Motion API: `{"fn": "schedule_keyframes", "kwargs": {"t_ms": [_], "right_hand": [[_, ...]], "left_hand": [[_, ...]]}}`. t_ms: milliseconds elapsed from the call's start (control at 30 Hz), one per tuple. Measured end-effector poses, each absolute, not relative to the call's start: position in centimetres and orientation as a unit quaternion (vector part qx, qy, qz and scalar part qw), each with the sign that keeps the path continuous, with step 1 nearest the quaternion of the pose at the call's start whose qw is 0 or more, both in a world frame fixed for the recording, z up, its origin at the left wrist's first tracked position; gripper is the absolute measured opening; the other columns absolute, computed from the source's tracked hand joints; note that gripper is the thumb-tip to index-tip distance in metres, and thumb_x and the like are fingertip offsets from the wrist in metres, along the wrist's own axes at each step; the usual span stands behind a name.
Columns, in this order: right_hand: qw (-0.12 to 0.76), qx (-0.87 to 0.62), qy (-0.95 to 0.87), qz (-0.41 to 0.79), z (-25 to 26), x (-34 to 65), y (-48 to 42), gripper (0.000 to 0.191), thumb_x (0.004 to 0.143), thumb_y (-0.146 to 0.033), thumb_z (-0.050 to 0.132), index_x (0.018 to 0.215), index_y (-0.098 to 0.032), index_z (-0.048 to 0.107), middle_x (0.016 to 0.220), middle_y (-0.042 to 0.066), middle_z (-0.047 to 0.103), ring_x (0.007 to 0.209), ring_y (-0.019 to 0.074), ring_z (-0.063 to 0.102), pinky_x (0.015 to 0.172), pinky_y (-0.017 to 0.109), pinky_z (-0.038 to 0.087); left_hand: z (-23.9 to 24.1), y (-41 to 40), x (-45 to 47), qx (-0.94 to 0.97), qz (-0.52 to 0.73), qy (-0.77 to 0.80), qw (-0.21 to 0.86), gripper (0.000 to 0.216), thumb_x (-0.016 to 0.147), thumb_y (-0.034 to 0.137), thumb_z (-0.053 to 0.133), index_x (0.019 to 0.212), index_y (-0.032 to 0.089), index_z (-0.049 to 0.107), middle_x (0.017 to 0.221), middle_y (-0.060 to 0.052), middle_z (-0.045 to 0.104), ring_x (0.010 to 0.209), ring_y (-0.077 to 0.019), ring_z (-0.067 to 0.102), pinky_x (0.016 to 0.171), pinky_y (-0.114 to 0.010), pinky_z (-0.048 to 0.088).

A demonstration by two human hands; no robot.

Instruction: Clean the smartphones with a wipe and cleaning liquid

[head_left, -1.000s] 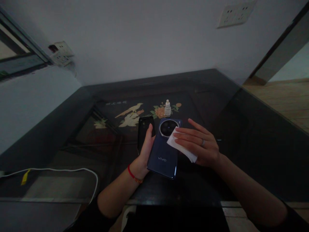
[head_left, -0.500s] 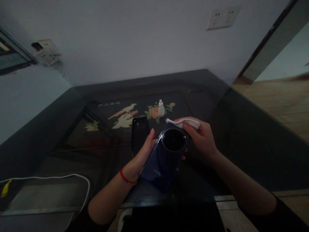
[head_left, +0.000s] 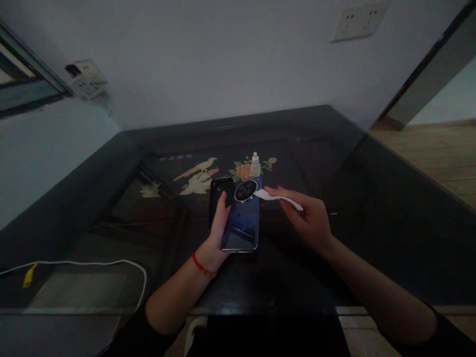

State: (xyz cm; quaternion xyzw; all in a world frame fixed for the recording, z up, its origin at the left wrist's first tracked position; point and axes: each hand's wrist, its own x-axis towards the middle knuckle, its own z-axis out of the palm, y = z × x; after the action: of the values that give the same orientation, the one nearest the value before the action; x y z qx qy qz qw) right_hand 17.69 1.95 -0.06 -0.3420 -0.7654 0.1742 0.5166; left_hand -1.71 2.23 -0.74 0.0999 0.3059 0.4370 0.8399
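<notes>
A blue smartphone (head_left: 241,225), its back with the large round camera ring facing up, rests in my left hand (head_left: 217,230). The thumb lies along the phone's left edge and the other fingers are hidden beneath. My right hand (head_left: 308,213) pinches a folded white cloth (head_left: 277,197), whose tip touches the phone beside the camera ring. Behind my left thumb a black phone case (head_left: 215,198) lies on the dark table, partly covered by hand and phone. Just beyond the phone stands a small white dropper bottle (head_left: 255,166), upright.
The glossy dark table (head_left: 372,238) bears a bird-and-flower picture (head_left: 197,178). A white cable (head_left: 92,262) with a yellow tag (head_left: 29,276) runs along the left front. Wall sockets (head_left: 360,22) sit above the table, with more sockets (head_left: 88,79) at the left.
The phone has moved away from me and left, turning more upright and tipping flatter. The cloth has shifted from the phone's top edge to the camera ring's right side. The view has shifted slightly.
</notes>
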Motion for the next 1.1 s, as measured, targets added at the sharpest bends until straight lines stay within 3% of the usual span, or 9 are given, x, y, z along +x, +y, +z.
{"fn": "schedule_keyframes", "kwargs": {"t_ms": [67, 233, 400, 567, 800, 967, 1100], "right_hand": [[0.51, -0.286, -0.797, 0.153, -0.1, 17.6, 1.6, 0.038, 0.088, -0.011, 0.049, 0.119, -0.026, 0.064, 0.112, 0.004, 0.072, 0.106, 0.0184, 0.067, 0.099, 0.044, 0.051], [0.502, -0.149, -0.846, 0.103, 0.5, 17.3, 0.5, 0.036, 0.089, -0.013, 0.049, 0.123, -0.016, 0.059, 0.11, 0.012, 0.072, 0.107, 0.0187, 0.067, 0.092, 0.039, 0.057], [0.442, -0.082, -0.893, -0.011, 1.1, 17.4, -0.4, 0.031, 0.096, -0.024, 0.043, 0.111, -0.008, 0.064, 0.107, 0.015, 0.072, 0.113, 0.0219, 0.063, 0.095, 0.041, 0.056], [0.418, -0.061, -0.897, -0.13, 1.2, 17.2, -0.7, 0.026, 0.093, -0.011, 0.044, 0.101, -0.013, 0.069, 0.112, 0.008, 0.072, 0.119, 0.0209, 0.059, 0.104, 0.039, 0.05], [0.384, -0.063, -0.913, -0.127, 1.7, 16.5, -1.1, 0.03, 0.094, -0.01, 0.04, 0.106, -0.008, 0.067, 0.116, 0.01, 0.07, 0.116, 0.0219, 0.061, 0.106, 0.046, 0.045], [0.378, -0.079, -0.917, -0.105, 1.9, 16.2, -1.3, 0.025, 0.094, -0.012, 0.045, 0.105, -0.012, 0.067, 0.113, 0.008, 0.071, 0.114, 0.0206, 0.062, 0.105, 0.044, 0.046], [0.391, -0.107, -0.908, -0.104, 1.7, 16.2, -1.1, 0.023, 0.094, -0.012, 0.044, 0.101, -0.012, 0.067, 0.108, 0.009, 0.073, 0.113, 0.021, 0.063, 0.105, 0.046, 0.046]], "left_hand": [[-0.9, 2.3, -1.7, 0.102, 0.449, 0.307, 0.833, 0.066, 0.096, 0.052, 0.018, 0.114, 0.007, 0.063, 0.072, -0.01, 0.072, 0.06, -0.0189, 0.067, 0.069, -0.031, 0.054], [-0.3, 2.1, -1.5, 0.084, 0.482, 0.275, 0.827, 0.073, 0.095, 0.055, 0.016, 0.134, 0.002, 0.049, 0.098, -0.015, 0.072, 0.091, -0.0241, 0.069, 0.09, -0.037, 0.049], [0.3, 2.0, -1.3, 0.071, 0.496, 0.254, 0.827, 0.077, 0.095, 0.057, 0.017, 0.143, 0.0, 0.035, 0.102, -0.016, 0.071, 0.09, -0.0223, 0.068, 0.084, -0.033, 0.049], [0.8, 1.8, -1.2, 0.083, 0.46, 0.242, 0.85, 0.085, 0.092, 0.062, 0.013, 0.14, -0.003, 0.039, 0.105, -0.018, 0.069, 0.086, -0.0213, 0.068, 0.083, -0.031, 0.048], [1.3, 1.2, -0.8, 0.096, 0.421, 0.306, 0.849, 0.08, 0.093, 0.062, 0.016, 0.133, 0.002, 0.049, 0.103, -0.016, 0.07, 0.092, -0.0227, 0.066, 0.095, -0.034, 0.043], [1.3, 0.7, -0.3, 0.14, 0.405, 0.337, 0.839, 0.065, 0.094, 0.058, 0.022, 0.133, 0.016, 0.052, 0.104, -0.01, 0.07, 0.09, -0.0214, 0.067, 0.086, -0.032, 0.048], [1.3, 0.2, 0.1, 0.154, 0.38, 0.356, 0.84, 0.059, 0.095, 0.056, 0.024, 0.129, 0.019, 0.055, 0.089, -0.007, 0.071, 0.074, -0.0174, 0.067, 0.065, -0.026, 0.048]]}}
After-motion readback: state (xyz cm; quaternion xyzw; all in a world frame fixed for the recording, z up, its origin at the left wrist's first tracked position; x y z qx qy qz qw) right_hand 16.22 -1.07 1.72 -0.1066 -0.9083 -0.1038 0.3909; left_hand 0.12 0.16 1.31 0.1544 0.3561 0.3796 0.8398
